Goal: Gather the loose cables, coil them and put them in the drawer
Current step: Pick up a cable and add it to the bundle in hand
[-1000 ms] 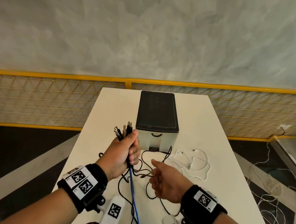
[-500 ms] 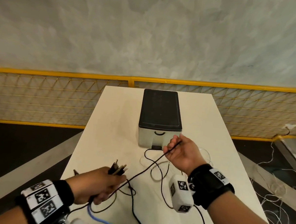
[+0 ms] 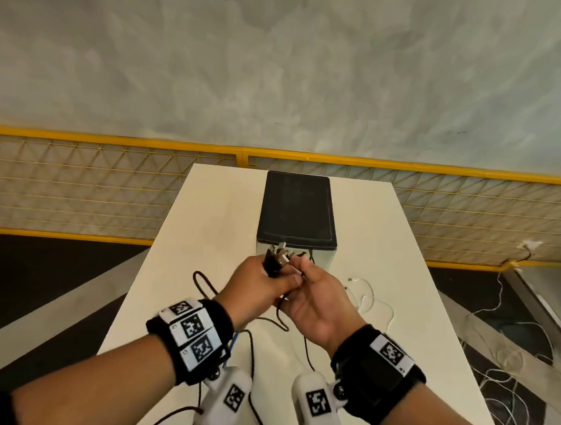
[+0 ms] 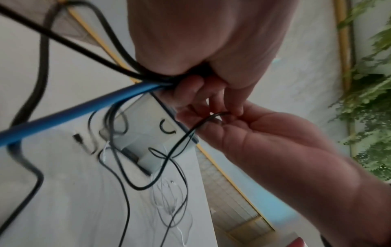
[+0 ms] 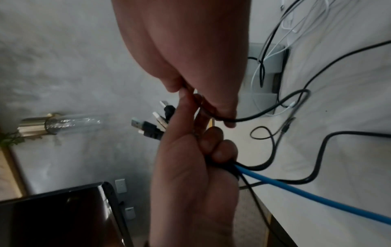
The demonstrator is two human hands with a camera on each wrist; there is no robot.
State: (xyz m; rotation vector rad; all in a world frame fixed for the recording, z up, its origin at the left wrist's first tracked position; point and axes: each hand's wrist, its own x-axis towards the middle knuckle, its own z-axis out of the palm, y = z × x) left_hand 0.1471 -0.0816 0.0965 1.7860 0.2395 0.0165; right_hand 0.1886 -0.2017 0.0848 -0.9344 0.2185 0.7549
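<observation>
The left hand's fingers (image 5: 220,150) are curling tight around a bunch of cables (image 3: 274,261), plug ends sticking up above the fist, while the right hand (image 3: 316,301) is pinching one thin black cable (image 5: 253,117) and feeding its end into that same bunch. The left hand (image 3: 260,287) is basically acting as the clamp here, both hands meeting just in front of the drawer box (image 3: 297,213) on the table (image 3: 212,214). A blue cable (image 4: 74,110) and thicker black ones are trailing down out of the fist (still sprawling all over the table), and a white cable (image 3: 366,294) is lying loose to the right, not picked up yet. I'd say line the plug ends up even before letting go, keep the fist firm, then start winding the tails. The drawer is looking closed, so that's still waiting.
</observation>
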